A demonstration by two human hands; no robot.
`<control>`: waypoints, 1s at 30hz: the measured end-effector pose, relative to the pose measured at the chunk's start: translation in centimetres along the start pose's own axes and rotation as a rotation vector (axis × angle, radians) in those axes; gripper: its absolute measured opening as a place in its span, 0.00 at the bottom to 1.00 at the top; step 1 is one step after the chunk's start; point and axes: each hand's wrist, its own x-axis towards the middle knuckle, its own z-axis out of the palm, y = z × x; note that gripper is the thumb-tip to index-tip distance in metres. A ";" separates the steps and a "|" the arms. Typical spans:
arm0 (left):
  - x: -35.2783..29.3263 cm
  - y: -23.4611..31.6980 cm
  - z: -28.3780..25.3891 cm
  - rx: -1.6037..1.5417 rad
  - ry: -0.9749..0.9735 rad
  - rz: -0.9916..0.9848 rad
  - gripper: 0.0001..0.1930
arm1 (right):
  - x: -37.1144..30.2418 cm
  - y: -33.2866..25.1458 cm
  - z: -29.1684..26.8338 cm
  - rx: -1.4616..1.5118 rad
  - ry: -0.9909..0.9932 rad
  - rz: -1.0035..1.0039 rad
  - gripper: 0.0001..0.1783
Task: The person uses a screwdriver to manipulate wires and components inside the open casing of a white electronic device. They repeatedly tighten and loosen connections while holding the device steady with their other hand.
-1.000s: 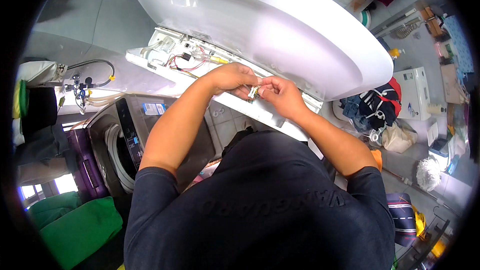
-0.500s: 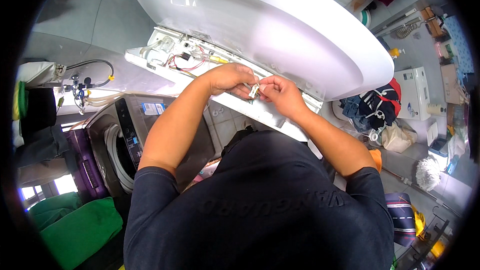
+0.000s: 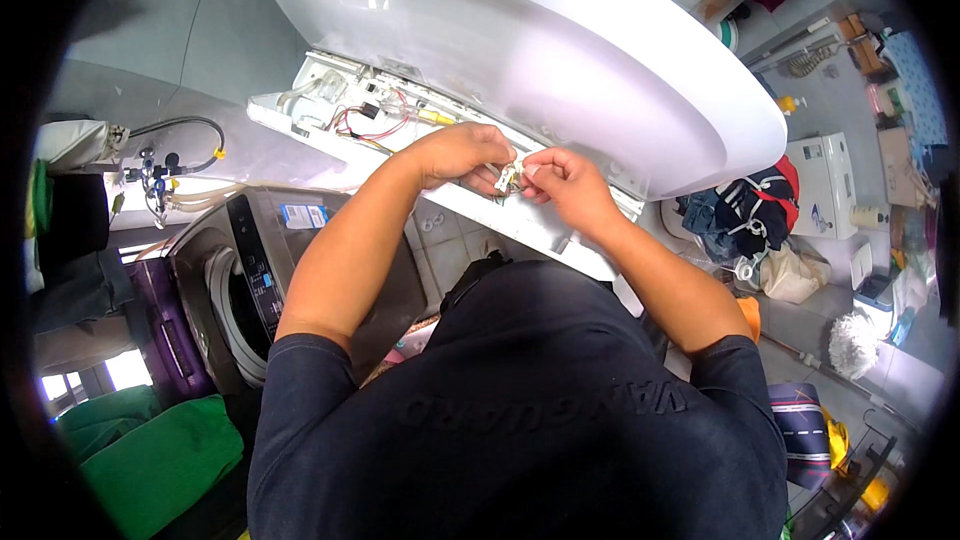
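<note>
In front of me a long white housing lies open beneath a large raised white lid. Red and black wires and a yellow sleeve show at its left end. Over its middle, my left hand pinches a small white wire connector between thumb and fingers. Thin coloured leads hang about that piece. Close on its right, my right hand has thumb and forefinger pinched at the connector's wires; the exact grip is too small to make out.
A dark front-loading washing machine stands at left, below a wall tap with a black hose. Green cloth lies lower left. On the right are piled clothes, a white box-shaped appliance and a fluffy white duster.
My right hand has shifted slightly right, away from my left, and the small connector between them has turned a little. My left hand stays nearly in place.
</note>
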 end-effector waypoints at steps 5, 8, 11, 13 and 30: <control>0.1 0.6 0.2 -0.016 0.011 -0.054 0.12 | -1.1 -0.4 -2.5 0.037 0.051 0.003 0.13; 0.3 0.6 0.2 -0.009 0.008 -0.053 0.13 | -2.1 -0.6 -3.7 0.064 0.084 0.002 0.14; 0.5 0.3 -0.1 0.005 -0.023 -0.019 0.14 | -2.6 -0.7 -4.0 0.058 0.094 -0.007 0.14; 0.4 0.5 -0.1 0.008 -0.029 -0.026 0.15 | -2.8 -0.5 -3.9 0.050 0.090 -0.016 0.14; 0.6 0.1 -1.4 -0.128 -0.085 -0.058 0.17 | -1.3 -0.5 -0.2 -0.197 0.043 -0.068 0.09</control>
